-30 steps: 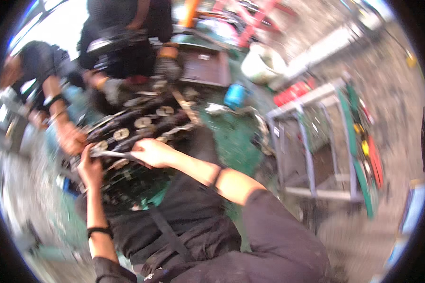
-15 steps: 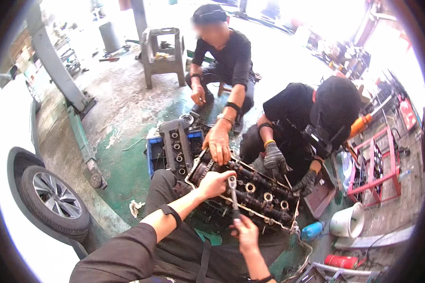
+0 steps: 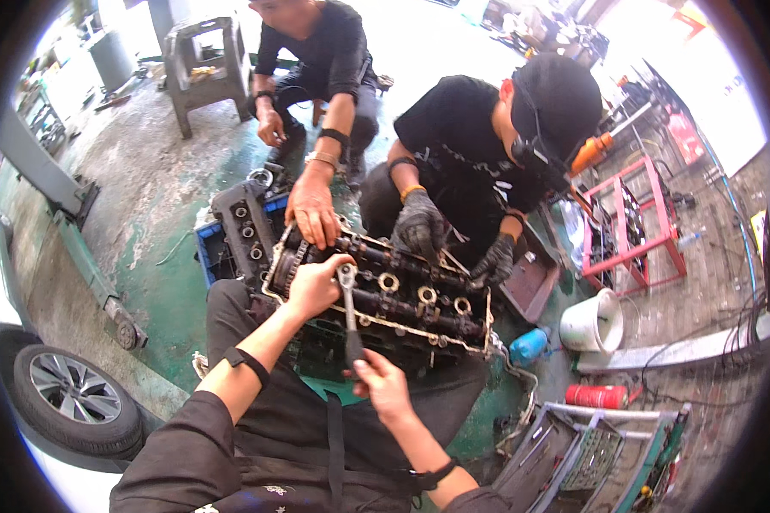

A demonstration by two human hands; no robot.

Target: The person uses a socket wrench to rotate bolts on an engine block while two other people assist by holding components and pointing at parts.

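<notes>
A ratchet wrench (image 3: 350, 315) stands over the open top of an engine cylinder head (image 3: 409, 313), its round head toward the far side. My left hand (image 3: 315, 289) is closed at the ratchet's head, the thumb lying against it. Lower down, my right hand (image 3: 380, 386) grips the dark handle. What sits under the ratchet's head is hidden. The cylinder head has dark camshafts, several pale rings and a light rim. A co-worker's bare hand (image 3: 314, 211) rests on its far left end. Another co-worker's gloved hands (image 3: 420, 226) are at its far right edge.
Left of the engine, a valve cover (image 3: 241, 224) lies on a blue crate (image 3: 204, 258). To the right are a tray (image 3: 530, 278), a blue bottle (image 3: 529, 346), a white bucket (image 3: 580, 323), a red cylinder (image 3: 596, 396) and a red rack (image 3: 633, 224). A car wheel (image 3: 75, 398) stands at left.
The whole view has shifted, so the engine and people appear farther left and higher. My hands keep their hold on the ratchet. One co-worker's gloved hand has moved slightly along the engine's far edge.
</notes>
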